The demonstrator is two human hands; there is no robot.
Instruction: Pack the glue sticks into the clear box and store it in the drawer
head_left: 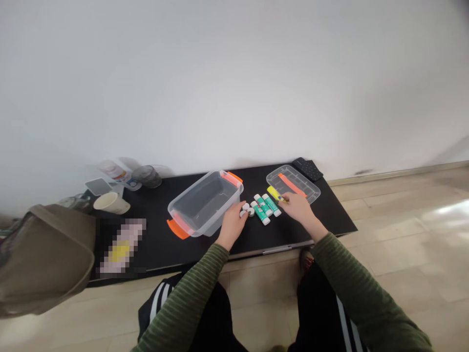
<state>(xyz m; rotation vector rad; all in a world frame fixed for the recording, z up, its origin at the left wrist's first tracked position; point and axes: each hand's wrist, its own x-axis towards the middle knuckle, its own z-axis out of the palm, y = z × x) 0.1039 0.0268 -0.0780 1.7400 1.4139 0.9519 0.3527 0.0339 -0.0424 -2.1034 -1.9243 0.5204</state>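
Observation:
My right hand [296, 208] pinches a yellow highlighter [274, 192] with a dark part near its lower end. Just below it, three green-and-white glue sticks [260, 213] lie side by side on the black table. My left hand [232, 224] curls its thumb and fingers around a cluster of small white round pieces [251, 211], left of the glue sticks. Their exact kind is too small to make out. Beside that hand stands a clear plastic box [210, 227] with orange clip handles; it has no lid on. The clear lid [311, 194] with an orange strip lies under and beyond my right hand.
A black keypad-like object [308, 169] lies at the table's back right. To the left are a paper cup [111, 203], a dark glass [147, 176], a white bottle [117, 173] and a brown bag [47, 259]. The black table [330, 215] stands against a white wall.

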